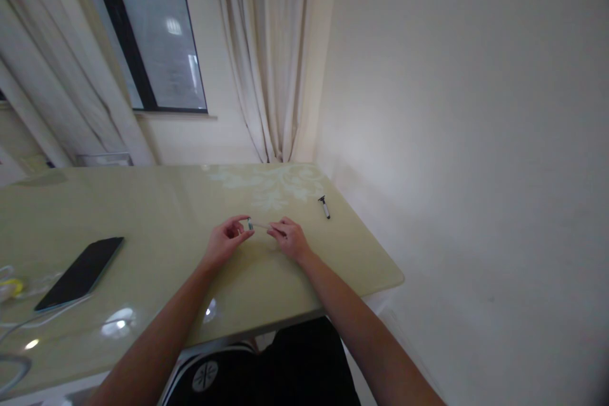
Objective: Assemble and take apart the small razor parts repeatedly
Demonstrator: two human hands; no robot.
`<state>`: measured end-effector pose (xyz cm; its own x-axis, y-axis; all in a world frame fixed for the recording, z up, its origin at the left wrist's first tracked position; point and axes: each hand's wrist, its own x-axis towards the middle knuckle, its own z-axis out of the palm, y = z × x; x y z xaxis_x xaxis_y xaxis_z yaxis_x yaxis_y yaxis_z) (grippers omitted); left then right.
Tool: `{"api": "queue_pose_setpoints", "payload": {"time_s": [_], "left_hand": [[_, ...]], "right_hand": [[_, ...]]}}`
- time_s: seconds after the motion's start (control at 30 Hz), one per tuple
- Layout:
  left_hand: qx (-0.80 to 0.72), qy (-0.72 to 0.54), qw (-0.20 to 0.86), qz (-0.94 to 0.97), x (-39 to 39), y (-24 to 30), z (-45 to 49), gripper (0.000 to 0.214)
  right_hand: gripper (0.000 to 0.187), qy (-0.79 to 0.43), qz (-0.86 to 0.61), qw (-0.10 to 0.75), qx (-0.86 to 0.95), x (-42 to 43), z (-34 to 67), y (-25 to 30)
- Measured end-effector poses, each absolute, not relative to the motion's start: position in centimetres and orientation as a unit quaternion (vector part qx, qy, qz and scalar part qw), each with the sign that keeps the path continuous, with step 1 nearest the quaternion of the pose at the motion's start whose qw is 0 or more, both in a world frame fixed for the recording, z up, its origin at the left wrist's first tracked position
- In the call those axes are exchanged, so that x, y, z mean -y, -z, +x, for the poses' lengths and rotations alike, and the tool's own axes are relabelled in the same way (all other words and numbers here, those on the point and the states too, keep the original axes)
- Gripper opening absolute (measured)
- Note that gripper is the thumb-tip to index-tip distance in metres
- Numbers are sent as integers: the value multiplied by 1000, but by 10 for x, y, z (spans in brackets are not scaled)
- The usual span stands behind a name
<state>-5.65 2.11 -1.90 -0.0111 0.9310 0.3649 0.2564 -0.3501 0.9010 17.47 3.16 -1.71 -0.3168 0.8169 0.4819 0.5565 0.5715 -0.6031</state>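
Pinching thin clear stick (261,225) by its ends, btwn L hand (227,241) & R hand (288,238).

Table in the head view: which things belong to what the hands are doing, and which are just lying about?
In use: thin clear piece, pinched between left hand and right hand.
Lying about: black phone, white cable, yellow item, small pen-like part beyond the right hand, untouched.

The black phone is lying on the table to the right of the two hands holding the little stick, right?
No, the side is wrong. In the head view the black phone lies on the table to the left of the two hands: left hand and right hand hold the little stick.
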Motion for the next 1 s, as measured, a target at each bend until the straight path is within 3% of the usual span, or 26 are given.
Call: {"api": "queue_pose_setpoints", "payload": {"time_s": [1.0], "left_hand": [[-477,-529,325,622,-21,19,-56,62]], "right_hand": [[20,-132,-455,395,788,-31,172,19]]}}
